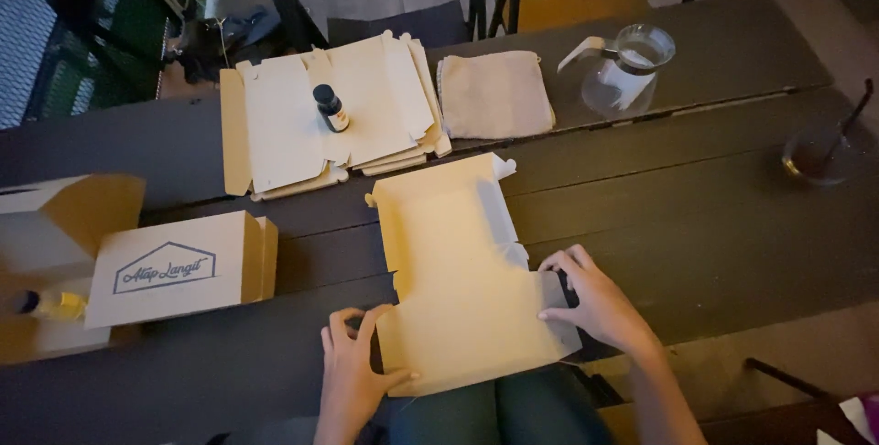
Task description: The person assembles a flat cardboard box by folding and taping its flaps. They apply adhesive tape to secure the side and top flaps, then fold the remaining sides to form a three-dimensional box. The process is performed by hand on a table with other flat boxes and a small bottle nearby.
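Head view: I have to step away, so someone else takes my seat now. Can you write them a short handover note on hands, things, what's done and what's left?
Left hand: pressing the left edge of the unfolded box blank at the table's near edge.
Right hand: pressing down the blank's right side flap.
Blank: lies open and flat, side flaps only starting to bend; not yet a box.
Done: one folded box stands at the left, with another open box behind it.
Left: a stack of flat blanks at the far side, a small dark bottle standing on it. A folded cloth and a glass jug lie beyond.
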